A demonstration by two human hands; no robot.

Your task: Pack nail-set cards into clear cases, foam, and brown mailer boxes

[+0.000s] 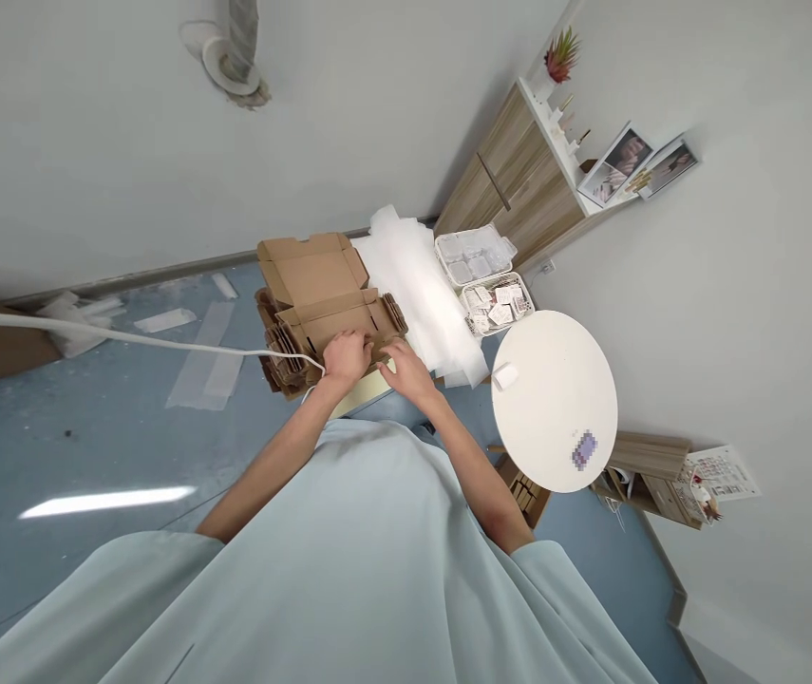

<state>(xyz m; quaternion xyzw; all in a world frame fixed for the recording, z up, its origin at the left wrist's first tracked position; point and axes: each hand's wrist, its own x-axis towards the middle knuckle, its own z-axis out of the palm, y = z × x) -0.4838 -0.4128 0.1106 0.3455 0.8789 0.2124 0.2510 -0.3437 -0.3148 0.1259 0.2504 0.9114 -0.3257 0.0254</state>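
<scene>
A flat-cut brown cardboard box (338, 318) lies partly folded on top of a stack of similar cardboard blanks (281, 347), its wide lid panel (312, 269) spread out away from me. My left hand (347, 359) is on the near edge of this box, fingers bent over the cardboard. Close beside it on the right, my right hand (409, 372) has its fingers bent around the box's near right corner, with the thumb toward the left hand. The fingertips of both hands are partly hidden against the cardboard. A white cable (235, 351) passes by my left wrist.
White foam sheets (416, 285) lie right of the boxes. Two white baskets (473, 255) hold clear cases and small cards. A round white table (555, 399) stands at right, a wooden cabinet (512, 180) behind. Plastic scraps (165, 320) lie on the blue floor at left.
</scene>
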